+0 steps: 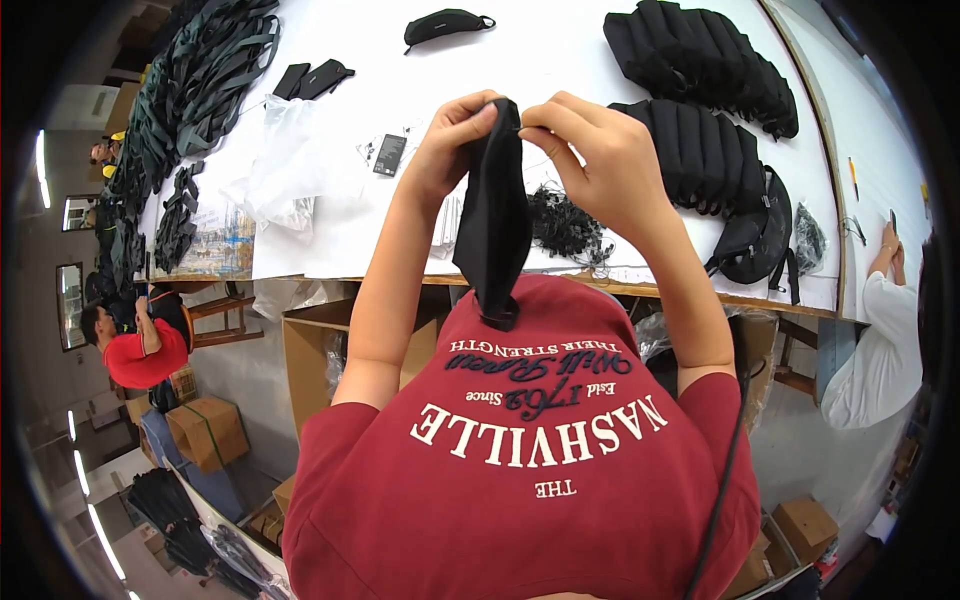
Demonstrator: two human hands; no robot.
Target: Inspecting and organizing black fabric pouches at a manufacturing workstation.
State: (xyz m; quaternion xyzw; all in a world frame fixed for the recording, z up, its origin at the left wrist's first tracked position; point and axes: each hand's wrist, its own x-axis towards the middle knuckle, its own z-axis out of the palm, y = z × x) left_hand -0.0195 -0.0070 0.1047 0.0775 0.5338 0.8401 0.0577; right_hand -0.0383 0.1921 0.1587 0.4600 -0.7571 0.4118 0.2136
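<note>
I see both hands raised in front of the chest, over the near edge of the counter (560, 50), pinching the top of a black fabric pouch (492, 215) between them. My left hand (452, 140) closes thumb and fingers on the pouch's upper left edge; my right hand (590, 150) pinches the upper right edge, fingertips meeting the left hand's just at the top. The pouch hangs straight down from that grip, its lower end touching the red shirt (520, 470). Just behind the pouch on the white counter lies a heap of small black cords (565, 225). To the right of it stand two rows of finished black bags (705, 60), packed upright side by side, with one rounder black bag (755, 235) lying at the near end. A single black pouch (445, 25) lies alone at the far edge. Left of my hands I see clear plastic bags (285, 165), a small dark card (389, 154) and a long pile of dark straps (200, 70) running along the counter's left side. An open cardboard box (310, 350) stands under the counter. A person in a red shirt (140, 350) is at the left, and a white sleeve (880, 340) at the right.
</note>
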